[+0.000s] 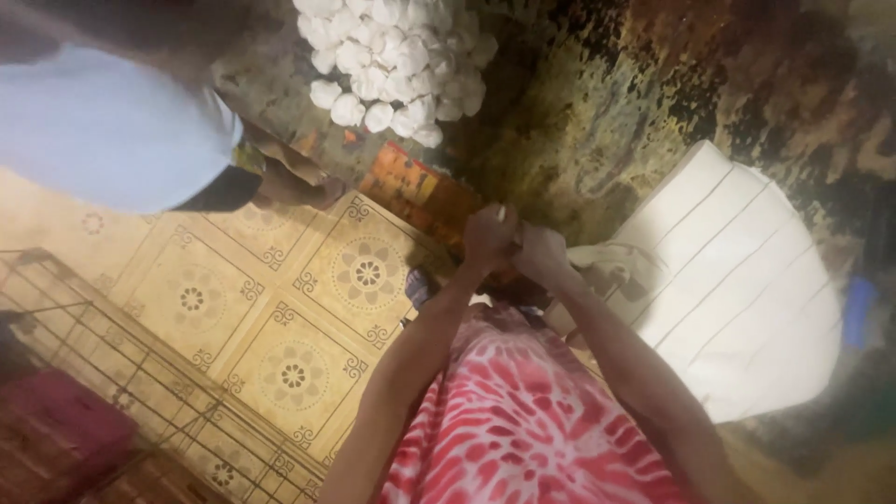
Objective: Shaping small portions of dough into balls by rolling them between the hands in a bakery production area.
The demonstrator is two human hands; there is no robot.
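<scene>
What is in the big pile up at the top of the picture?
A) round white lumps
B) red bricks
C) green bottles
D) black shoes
A: the pile of round white lumps sits heaped on the ground at the top, beyond the person's left hand and right hand, which meet close together in front of the red and white patterned cloth.

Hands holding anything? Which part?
Left hand pinches a small pale piece by its lower end, fingertips only. Right hand touches the left; its grasp cannot be told.
</scene>
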